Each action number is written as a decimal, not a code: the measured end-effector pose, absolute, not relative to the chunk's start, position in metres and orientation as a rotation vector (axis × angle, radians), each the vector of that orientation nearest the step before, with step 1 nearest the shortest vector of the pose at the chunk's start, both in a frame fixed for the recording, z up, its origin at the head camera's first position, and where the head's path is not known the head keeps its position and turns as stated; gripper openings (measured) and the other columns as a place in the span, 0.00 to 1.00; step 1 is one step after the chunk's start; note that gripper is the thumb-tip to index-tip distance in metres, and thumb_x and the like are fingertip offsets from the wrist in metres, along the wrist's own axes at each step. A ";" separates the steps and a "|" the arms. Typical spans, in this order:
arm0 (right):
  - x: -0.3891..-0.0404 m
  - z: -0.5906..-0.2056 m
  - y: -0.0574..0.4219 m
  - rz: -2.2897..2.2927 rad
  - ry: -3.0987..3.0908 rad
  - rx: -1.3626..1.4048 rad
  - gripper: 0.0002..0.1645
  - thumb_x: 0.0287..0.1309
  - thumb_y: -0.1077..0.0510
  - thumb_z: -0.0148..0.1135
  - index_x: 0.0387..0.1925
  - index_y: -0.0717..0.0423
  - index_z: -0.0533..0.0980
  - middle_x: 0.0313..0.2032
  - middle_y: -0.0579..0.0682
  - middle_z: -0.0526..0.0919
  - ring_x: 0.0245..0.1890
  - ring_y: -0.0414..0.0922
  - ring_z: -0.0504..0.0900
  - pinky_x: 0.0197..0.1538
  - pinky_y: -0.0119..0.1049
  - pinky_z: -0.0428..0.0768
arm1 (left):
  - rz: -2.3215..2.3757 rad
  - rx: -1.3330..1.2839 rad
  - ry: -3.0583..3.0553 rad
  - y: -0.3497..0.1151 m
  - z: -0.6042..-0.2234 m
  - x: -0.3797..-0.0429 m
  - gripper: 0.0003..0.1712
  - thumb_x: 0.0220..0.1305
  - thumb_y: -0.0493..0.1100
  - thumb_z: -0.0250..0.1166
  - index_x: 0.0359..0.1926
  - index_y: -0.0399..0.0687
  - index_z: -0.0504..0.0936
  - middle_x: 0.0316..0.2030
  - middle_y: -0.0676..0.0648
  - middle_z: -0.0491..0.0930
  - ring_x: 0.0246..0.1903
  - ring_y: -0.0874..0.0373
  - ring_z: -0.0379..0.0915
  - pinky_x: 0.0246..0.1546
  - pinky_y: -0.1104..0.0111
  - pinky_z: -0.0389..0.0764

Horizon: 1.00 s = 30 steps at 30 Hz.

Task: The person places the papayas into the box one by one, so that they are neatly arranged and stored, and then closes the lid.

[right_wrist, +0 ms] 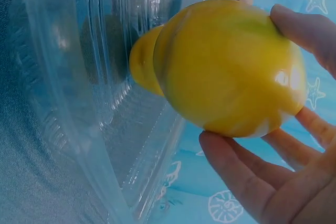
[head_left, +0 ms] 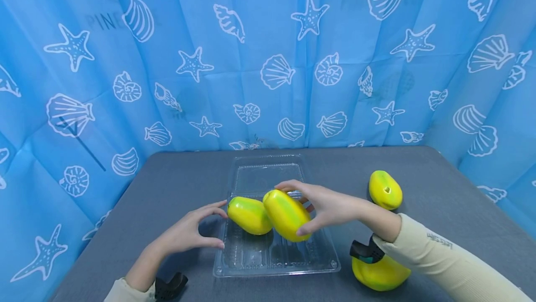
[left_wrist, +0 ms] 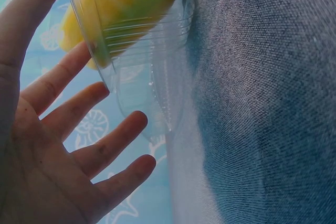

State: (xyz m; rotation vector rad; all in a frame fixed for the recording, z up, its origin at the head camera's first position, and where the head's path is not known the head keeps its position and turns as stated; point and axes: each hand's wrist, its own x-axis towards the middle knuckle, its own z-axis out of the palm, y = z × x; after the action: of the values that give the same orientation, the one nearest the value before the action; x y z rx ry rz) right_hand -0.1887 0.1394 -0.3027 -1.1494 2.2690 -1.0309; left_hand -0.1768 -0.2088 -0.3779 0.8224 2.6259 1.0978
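Note:
My right hand (head_left: 331, 204) grips a yellow papaya with green streaks (head_left: 286, 216), thumb on its near side and fingers on the far side. It is held over the clear plastic container (head_left: 276, 271), which lies with its lid open toward the back. Another papaya (head_left: 250, 216) sits inside, on the left, partly covered by the held one in the right wrist view. Beside the container's left edge is my left hand (head_left: 188, 232), fingers spread and thumb apart, holding nothing. In the left wrist view its fingertips (left_wrist: 100, 92) are close to the container wall; contact is unclear.
Two more papayas are on the grey table to the right: one farther back (head_left: 385, 190), one near the front (head_left: 378, 274), partly under my right forearm and its black wrist camera (head_left: 367, 250). A blue shell-print curtain (head_left: 268, 60) hangs behind the table.

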 end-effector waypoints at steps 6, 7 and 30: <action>-0.188 -0.304 0.132 -0.992 2.251 -1.193 0.52 0.46 0.57 0.70 0.69 0.51 0.52 0.66 0.52 0.62 0.59 0.53 0.72 0.51 0.35 0.79 | 1.090 0.816 2.633 -0.208 -0.379 -0.177 0.30 0.49 0.52 0.72 0.53 0.49 0.74 0.69 0.40 0.59 0.67 0.36 0.55 0.59 0.37 0.62; -0.188 -0.303 0.131 -0.987 2.248 -1.202 0.52 0.46 0.57 0.70 0.68 0.51 0.52 0.66 0.51 0.62 0.59 0.52 0.71 0.51 0.35 0.79 | 1.089 0.815 2.634 -0.208 -0.379 -0.177 0.30 0.49 0.52 0.72 0.53 0.49 0.74 0.69 0.40 0.59 0.67 0.36 0.55 0.59 0.37 0.62; -0.190 -0.312 0.107 -0.836 2.227 -1.316 0.51 0.44 0.56 0.71 0.68 0.48 0.55 0.63 0.51 0.65 0.59 0.48 0.67 0.54 0.30 0.75 | 1.095 0.812 2.620 -0.208 -0.379 -0.177 0.30 0.49 0.53 0.71 0.53 0.50 0.74 0.69 0.40 0.59 0.67 0.36 0.55 0.59 0.37 0.62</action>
State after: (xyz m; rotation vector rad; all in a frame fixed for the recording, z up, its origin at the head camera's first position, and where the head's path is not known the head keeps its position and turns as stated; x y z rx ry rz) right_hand -0.1899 0.1068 -0.3116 -1.3158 2.2274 -0.8360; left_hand -0.1767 -0.2082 -0.3786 0.8118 2.6199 1.0954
